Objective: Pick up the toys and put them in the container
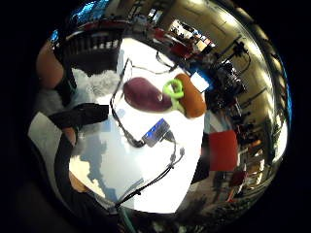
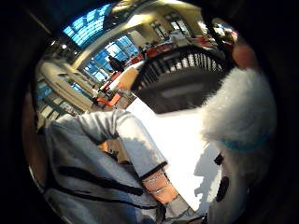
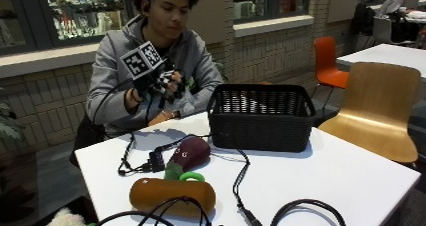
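On the table, no toy shows readable writing.

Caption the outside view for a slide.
Gloved right hand holds a white plush toy raised beside the black basket.

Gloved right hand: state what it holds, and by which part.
The right hand, raised above the table, grips a white plush toy round its fluffy body. Exactly where on the body cannot be told.
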